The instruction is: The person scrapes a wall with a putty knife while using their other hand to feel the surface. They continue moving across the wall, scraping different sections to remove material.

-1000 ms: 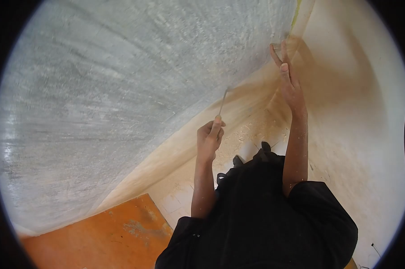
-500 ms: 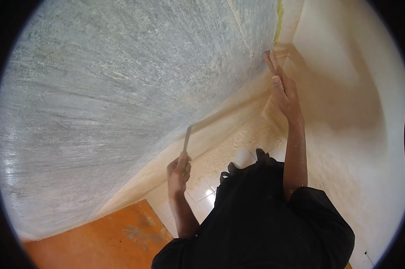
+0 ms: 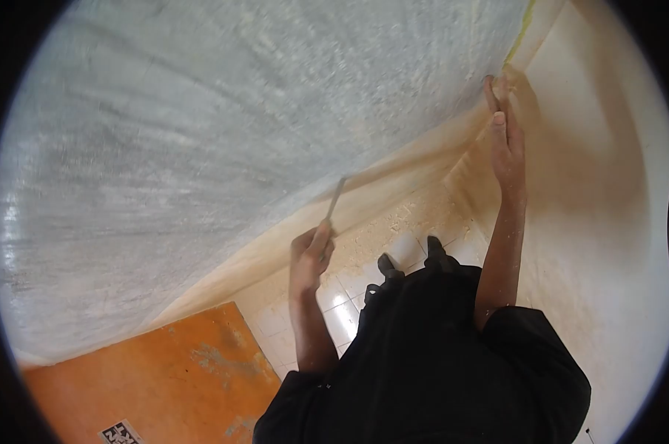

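Observation:
My left hand (image 3: pixel 310 255) grips the handle of a thin metal scraper (image 3: pixel 336 198), whose blade rests against the lower part of a grey, scraped wall (image 3: pixel 201 148). My right hand (image 3: pixel 506 140) is raised with fingers straight and together, its fingertips touching the wall near the room corner. It holds nothing. Below the grey area the wall is cream-coloured. My black shirt fills the bottom of the view.
A cream wall (image 3: pixel 608 222) stands at the right, meeting the grey wall at a corner. White floor tiles (image 3: pixel 394 251) are strewn with paint scrapings around my black shoes (image 3: pixel 388 264). An orange panel (image 3: pixel 149 370) lies at the lower left.
My left hand dropped with the scraper, then rose a little and moved right along the wall. My right hand stayed flat near the corner.

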